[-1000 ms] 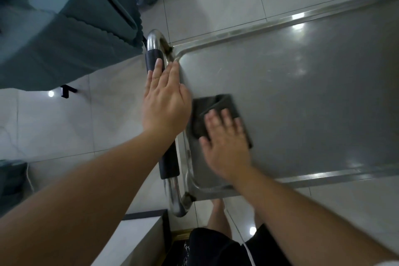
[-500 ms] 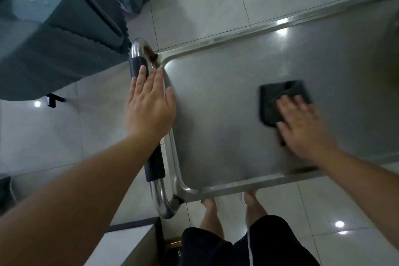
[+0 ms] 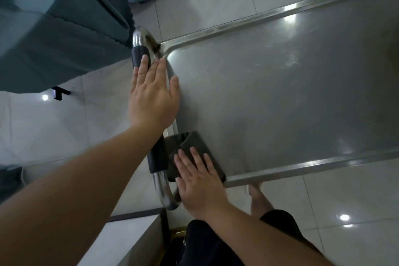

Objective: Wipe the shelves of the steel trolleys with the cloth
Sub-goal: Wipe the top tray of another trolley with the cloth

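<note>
A: In the head view, your right hand lies flat on the dark folded cloth, with the fingers straight and a little spread. This grip is not closed around anything; it only presses the cloth down. The cloth is in the near corner of the top shelf of the steel trolley, just beside the handle and touching the near rim.

B: And how do I wipe this corner well?

A: I think you should keep the palm low and the pressure even, so that the whole cloth meets the steel. Push it right into the angle where the raised rim meets the flat part, because dirt likes to stay there. Then make long strokes that overlap, away from the handle.

B: What about my other hand?

A: Your left hand rests on the handle, on the black sleeve and the rim next to it. Its fingers are straight and point away from you; they are not curled around the bar. The forearm is stretched forward. In my judgement this holds the trolley steady, so do press down there while you wipe. The lower shelves are not visible here.
</note>
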`<action>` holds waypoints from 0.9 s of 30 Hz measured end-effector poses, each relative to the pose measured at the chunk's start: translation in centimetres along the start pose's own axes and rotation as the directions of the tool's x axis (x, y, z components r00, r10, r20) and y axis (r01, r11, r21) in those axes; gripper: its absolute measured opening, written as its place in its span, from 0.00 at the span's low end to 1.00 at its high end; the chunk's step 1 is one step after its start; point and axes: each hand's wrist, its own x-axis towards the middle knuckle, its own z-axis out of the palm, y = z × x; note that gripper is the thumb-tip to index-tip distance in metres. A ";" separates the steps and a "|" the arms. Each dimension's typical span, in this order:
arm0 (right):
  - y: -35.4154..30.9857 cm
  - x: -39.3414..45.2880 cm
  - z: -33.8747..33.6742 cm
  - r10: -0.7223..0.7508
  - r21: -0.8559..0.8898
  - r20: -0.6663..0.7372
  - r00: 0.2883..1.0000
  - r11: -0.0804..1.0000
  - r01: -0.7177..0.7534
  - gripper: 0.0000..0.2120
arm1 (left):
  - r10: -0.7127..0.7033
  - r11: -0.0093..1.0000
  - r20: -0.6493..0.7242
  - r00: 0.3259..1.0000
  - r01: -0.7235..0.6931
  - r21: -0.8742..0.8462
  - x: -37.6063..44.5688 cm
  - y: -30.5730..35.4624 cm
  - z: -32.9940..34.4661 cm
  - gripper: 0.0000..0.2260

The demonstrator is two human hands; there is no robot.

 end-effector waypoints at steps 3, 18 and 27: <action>1.3 0.4 -0.3 -0.146 -0.040 0.040 0.988 0.988 0.148 0.27 | -0.002 1.000 -0.005 1.000 0.002 -0.001 0.0 -0.1 0.0 0.31; 22.5 -8.0 -9.6 0.626 -0.052 -0.268 0.732 0.749 -0.660 0.32 | -0.057 0.998 -0.045 0.997 0.056 -0.028 0.2 -0.4 0.8 0.30; 4.0 -5.5 -0.7 -0.186 -0.097 0.127 0.974 0.975 0.199 0.30 | -0.079 0.997 -0.089 0.993 0.078 -0.012 0.2 -0.5 1.1 0.30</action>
